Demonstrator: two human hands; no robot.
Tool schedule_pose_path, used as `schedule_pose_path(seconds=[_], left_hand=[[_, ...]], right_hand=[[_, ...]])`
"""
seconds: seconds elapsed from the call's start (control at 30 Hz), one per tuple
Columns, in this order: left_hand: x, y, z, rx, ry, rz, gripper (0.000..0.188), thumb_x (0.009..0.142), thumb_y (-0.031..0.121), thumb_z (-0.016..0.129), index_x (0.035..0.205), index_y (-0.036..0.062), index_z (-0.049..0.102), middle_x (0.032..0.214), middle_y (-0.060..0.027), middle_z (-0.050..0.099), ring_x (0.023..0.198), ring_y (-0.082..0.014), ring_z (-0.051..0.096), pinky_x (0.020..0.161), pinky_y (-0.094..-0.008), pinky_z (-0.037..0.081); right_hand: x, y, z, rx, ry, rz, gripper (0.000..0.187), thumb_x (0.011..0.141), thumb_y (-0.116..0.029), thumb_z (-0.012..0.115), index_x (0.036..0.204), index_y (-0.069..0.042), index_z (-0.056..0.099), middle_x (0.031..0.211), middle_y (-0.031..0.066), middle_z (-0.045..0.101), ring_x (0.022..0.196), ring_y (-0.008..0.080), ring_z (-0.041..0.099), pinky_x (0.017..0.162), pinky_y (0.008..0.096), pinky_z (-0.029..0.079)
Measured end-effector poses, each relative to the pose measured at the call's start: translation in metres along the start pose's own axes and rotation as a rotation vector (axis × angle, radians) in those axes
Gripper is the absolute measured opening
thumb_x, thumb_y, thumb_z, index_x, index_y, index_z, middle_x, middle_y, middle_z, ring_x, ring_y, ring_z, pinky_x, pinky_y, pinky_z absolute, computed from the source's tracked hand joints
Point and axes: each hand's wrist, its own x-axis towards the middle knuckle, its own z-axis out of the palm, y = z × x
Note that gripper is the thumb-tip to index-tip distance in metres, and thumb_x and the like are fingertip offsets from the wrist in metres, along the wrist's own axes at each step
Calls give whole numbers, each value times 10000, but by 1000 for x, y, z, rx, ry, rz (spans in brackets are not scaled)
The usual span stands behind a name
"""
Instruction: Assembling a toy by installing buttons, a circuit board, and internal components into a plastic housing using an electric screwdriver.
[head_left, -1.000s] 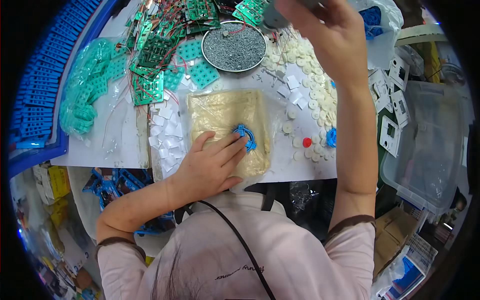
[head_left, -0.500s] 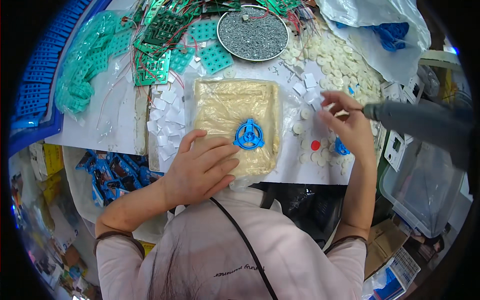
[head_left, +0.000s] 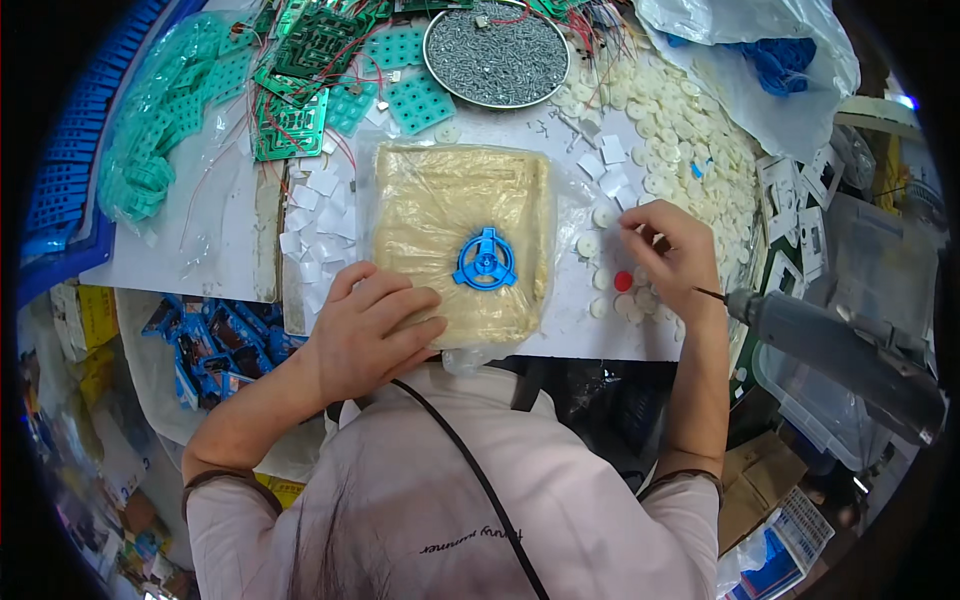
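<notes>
A blue three-spoked plastic wheel lies on a tan pad wrapped in clear plastic. My left hand rests on the pad's near left corner, fingers spread, a small gap from the wheel. Over the right of the table my right hand is curled, thumb and forefinger nearly meeting beside scattered cream discs. Whether anything sits in that pinch is hidden. A grey electric screwdriver hangs to the right of my right wrist, its bit pointing at the wrist, not in my hand.
A round dish of screws stands at the back, beside green circuit boards with red wires. White squares lie left of the pad. A red disc is among the cream ones. Bagged teal pads lie far left.
My left hand has slid left, away from the wheel. My right hand has drawn in with its fingers more curled. The screwdriver has swung down and right. The whole view has shifted slightly.
</notes>
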Motion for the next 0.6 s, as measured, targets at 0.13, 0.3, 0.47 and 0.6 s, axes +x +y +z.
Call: schedule_pose_path(seconds=[0.13, 0.3, 0.47, 0.6], left_hand=[[-2, -3, -1, 11, -2, 0, 341, 721, 245, 783, 1039, 163, 694, 1184, -22, 630, 1074, -227, 583, 975, -450, 413], [-4, -1, 4, -4, 10, -9, 396, 709, 245, 826, 1072, 167, 688, 1171, -39, 634, 1055, -261, 580, 952, -477, 388], [-7, 0, 7, -21, 20, -43, 391, 699, 235, 830, 1055, 177, 679, 1169, -33, 629, 1047, -259, 574, 953, -480, 373], [-7, -1, 7, -13, 2, -52, 390, 701, 241, 817, 1056, 177, 670, 1167, -25, 622, 1044, -249, 574, 957, -467, 373]], right_hand=[[-2, -4, 13, -97, 7, -71, 149, 833, -43, 708, 980, -62, 707, 876, 100, 664, 725, 264, 649, 665, 335, 518], [6, 1, 21, -266, 114, -114, 158, 840, -38, 697, 997, -55, 707, 920, 95, 677, 769, 280, 668, 689, 341, 522], [7, 25, -14, 178, 428, 102, 414, 862, 31, 624, 1276, 26, 620, 1262, 111, 658, 1039, 180, 653, 835, 343, 545], [50, -25, -54, 913, 207, -500, 803, 810, -144, 759, 1501, -65, 358, 1484, 237, 361, 1405, 362, 339, 1114, 474, 354]])
